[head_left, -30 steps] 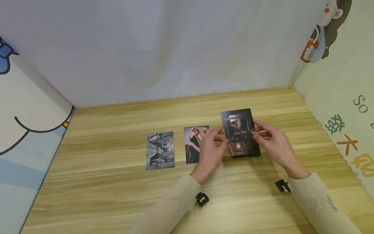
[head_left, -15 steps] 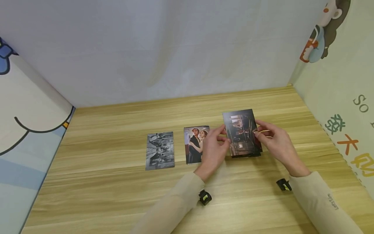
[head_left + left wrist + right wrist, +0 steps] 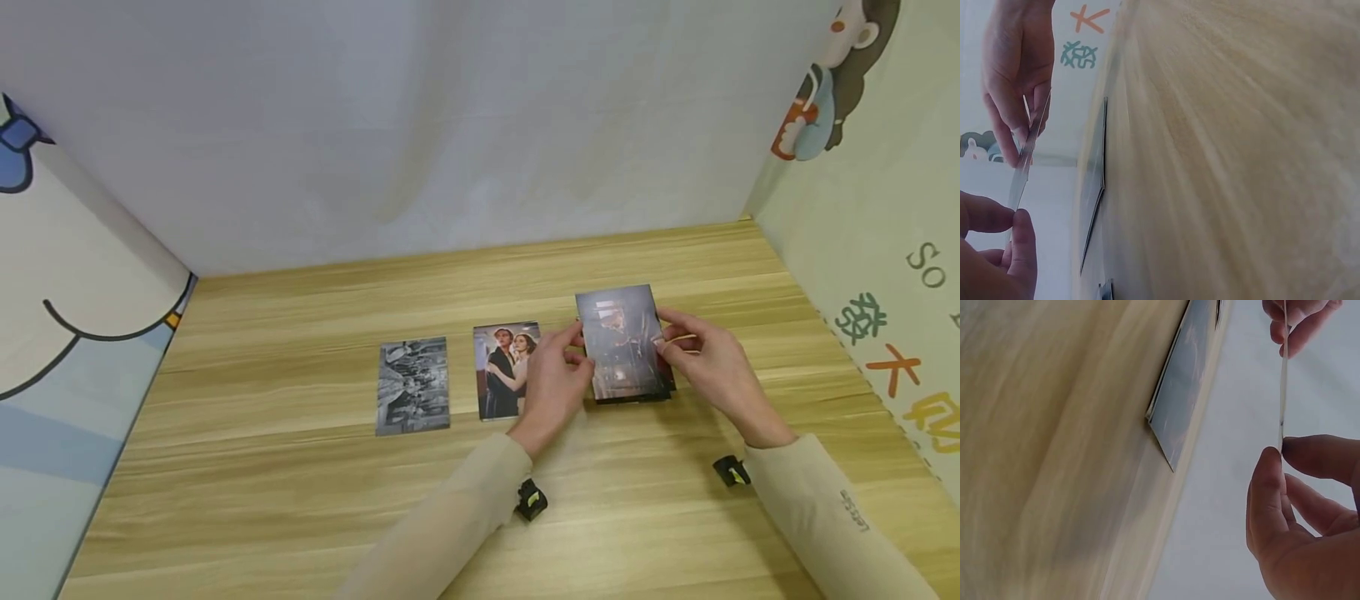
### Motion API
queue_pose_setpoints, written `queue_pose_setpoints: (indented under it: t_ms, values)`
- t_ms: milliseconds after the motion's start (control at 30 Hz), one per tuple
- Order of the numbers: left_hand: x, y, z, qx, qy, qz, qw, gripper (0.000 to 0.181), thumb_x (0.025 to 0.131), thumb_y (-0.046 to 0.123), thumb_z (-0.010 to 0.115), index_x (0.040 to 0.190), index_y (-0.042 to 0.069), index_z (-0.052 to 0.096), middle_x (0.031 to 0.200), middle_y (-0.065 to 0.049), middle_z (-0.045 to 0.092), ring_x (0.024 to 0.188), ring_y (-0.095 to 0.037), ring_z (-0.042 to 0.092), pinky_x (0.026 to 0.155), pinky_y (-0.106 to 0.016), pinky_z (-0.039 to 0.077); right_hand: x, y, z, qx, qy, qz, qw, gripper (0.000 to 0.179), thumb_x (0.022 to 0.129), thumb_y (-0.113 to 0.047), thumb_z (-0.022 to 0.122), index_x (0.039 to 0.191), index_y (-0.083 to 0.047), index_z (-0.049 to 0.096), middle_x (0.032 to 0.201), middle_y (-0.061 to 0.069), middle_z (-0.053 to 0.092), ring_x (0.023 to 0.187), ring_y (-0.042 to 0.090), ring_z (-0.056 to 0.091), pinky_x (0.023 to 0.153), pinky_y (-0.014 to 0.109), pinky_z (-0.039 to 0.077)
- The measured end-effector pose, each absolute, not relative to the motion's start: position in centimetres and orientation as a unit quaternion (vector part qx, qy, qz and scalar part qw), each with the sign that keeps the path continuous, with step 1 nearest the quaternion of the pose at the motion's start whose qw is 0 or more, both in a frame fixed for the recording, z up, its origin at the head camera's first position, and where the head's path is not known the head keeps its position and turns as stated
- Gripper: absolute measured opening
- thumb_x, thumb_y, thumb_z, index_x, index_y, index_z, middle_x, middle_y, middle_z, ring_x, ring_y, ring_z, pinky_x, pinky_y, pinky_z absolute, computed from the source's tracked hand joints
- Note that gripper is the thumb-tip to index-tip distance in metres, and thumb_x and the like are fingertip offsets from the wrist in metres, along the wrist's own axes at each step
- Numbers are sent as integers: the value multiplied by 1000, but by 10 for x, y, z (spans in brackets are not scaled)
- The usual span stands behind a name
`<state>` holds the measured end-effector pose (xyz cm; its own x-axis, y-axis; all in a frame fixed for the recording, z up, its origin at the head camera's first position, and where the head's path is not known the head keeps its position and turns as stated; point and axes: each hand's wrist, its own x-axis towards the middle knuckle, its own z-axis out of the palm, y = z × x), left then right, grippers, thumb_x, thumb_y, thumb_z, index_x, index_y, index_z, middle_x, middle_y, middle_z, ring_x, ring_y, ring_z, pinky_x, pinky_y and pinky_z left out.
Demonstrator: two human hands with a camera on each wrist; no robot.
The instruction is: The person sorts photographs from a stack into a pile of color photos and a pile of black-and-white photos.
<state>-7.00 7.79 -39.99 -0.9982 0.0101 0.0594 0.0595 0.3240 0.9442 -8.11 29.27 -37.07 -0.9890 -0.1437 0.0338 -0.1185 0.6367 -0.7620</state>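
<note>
Between my two hands a dark glossy photo card (image 3: 618, 342) is held raised off the table, with glare dulling its picture. My left hand (image 3: 553, 383) pinches its left edge, and my right hand (image 3: 708, 367) pinches the right edge. In both wrist views the card is seen edge-on, gripped between thumb and fingers. Below it a small pile of photo cards (image 3: 1179, 387) lies on the table, mostly hidden in the head view. To the left lie a colour photo card of a couple (image 3: 506, 371), partly behind my left hand, and a black-and-white photo card (image 3: 412, 386).
The wood-grain table (image 3: 285, 500) meets a pale cloth wall (image 3: 480, 142) at the back. Printed panels with cartoon figures stand at the left and right sides. Black wrist cameras sit at both sleeves.
Both hands and the held card have shifted slightly to the right. The card's tilt has changed, and more glare covers its picture now. The two cards at left have stayed put.
</note>
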Motion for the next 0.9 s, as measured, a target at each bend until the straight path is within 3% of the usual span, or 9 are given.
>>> queue_pose_setpoints:
  t_ms: [133, 233, 700, 900]
  values:
    - [-71, 79, -401, -25, -827, -561, 27, 56, 85, -8, 69, 140, -1, 62, 106, -8, 65, 80, -6, 62, 68, -13, 51, -84, 293, -371, -73, 903, -422, 26, 51, 98, -3, 64, 146, 8, 51, 112, 25, 68, 103, 38, 70, 70, 10, 49]
    - [-72, 79, -401, -26, -832, -553, 26, 56, 85, -7, 70, 140, -1, 62, 107, -8, 65, 79, -4, 60, 69, -12, 51, -85, 294, -371, -72, 904, -421, 36, 52, 98, -3, 63, 148, 9, 50, 113, 25, 67, 106, 42, 69, 72, 11, 49]
    - [-73, 84, -401, -16, -860, -510, 21, 58, 86, -4, 69, 143, 5, 62, 117, -8, 64, 87, -13, 59, 81, -25, 47, -87, 296, -372, -67, 912, -402, 43, 53, 99, -6, 64, 149, 6, 49, 116, 24, 67, 108, 42, 69, 71, 12, 49]
    - [-75, 85, -402, -23, -866, -500, 14, 59, 87, -3, 70, 144, 5, 60, 111, -6, 66, 88, -14, 59, 86, -27, 47, -90, 298, -375, -68, 915, -394, 49, 53, 100, -7, 64, 149, 7, 49, 117, 25, 66, 109, 42, 69, 72, 13, 49]
